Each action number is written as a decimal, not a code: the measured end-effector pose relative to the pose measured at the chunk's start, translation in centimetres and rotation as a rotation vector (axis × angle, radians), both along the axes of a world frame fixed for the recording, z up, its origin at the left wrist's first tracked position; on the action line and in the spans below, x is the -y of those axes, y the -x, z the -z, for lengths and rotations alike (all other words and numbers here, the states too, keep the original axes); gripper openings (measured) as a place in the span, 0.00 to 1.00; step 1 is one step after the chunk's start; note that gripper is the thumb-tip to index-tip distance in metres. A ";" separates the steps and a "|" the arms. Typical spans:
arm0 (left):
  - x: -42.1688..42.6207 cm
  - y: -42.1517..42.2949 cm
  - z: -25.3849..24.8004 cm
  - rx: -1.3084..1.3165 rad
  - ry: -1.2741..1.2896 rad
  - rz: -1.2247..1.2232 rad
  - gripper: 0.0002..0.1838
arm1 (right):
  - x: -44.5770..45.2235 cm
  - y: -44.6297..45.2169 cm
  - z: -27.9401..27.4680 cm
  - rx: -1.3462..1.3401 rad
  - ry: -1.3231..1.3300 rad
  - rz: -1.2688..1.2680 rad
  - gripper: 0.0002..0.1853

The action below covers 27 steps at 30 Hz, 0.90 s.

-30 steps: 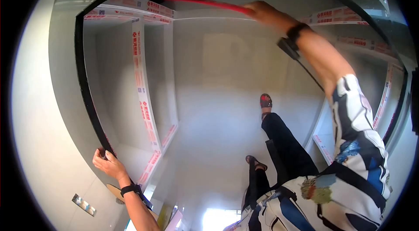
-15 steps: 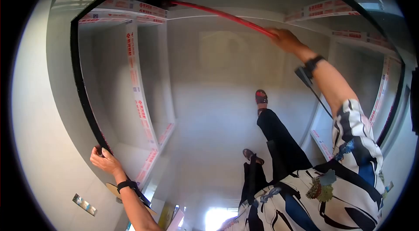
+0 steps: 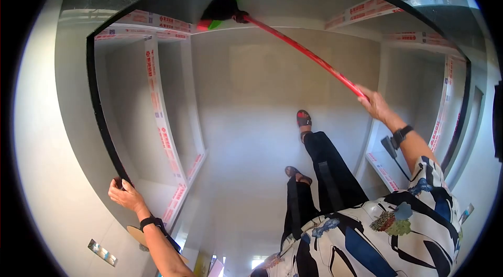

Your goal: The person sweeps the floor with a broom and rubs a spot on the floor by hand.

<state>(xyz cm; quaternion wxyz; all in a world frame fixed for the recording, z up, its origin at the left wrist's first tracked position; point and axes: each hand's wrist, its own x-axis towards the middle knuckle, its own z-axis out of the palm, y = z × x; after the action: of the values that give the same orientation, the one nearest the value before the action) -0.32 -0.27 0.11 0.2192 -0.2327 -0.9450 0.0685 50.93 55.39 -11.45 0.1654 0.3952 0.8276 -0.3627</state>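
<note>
My right hand [image 3: 375, 104] is closed around the end of the red handle of a broom [image 3: 306, 53]. The handle slopes up to the left, and its dark head with red and green bristle tips [image 3: 222, 6] is raised against the upper back, above the wall ledge. At the left, my left hand [image 3: 124, 196] grips the edge of the black frame [image 3: 97, 101] around the opening, its fingers curled over it. A dark band is on each wrist.
White shelving [image 3: 166, 130] with red-printed protective tape stands on the left, and similar shelving [image 3: 443, 99] on the right. My sandalled feet [image 3: 304, 119] are on the pale floor [image 3: 241, 172]. A wall box [image 3: 102, 252] sits at lower left.
My right hand has moved down and to the right with the broom. The broom head has shifted right and shows more clearly. My left hand stays on the frame.
</note>
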 end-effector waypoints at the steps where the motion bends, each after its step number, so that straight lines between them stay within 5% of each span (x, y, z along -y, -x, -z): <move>1: -0.1 0.0 -0.1 -0.009 0.009 0.008 0.19 | 1.0 -1.3 -0.7 -0.036 0.011 0.024 0.22; 9: 0.3 0.1 0.3 -0.032 0.017 0.024 0.20 | 7.4 -5.4 -7.0 0.123 0.180 0.256 0.23; 20: 0.4 0.2 0.4 -0.029 -0.023 0.061 0.20 | 7.3 1.6 3.8 -0.123 0.192 0.313 0.22; 27: 1.1 0.5 0.6 -0.066 -0.032 0.073 0.20 | 11.4 2.4 5.3 -0.132 0.246 0.467 0.21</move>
<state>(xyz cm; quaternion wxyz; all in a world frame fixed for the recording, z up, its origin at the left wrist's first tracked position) -0.84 -1.33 -0.51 0.2564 -0.2612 -0.9291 0.0530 48.48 43.99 -16.77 0.0697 0.5279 0.6727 -0.5137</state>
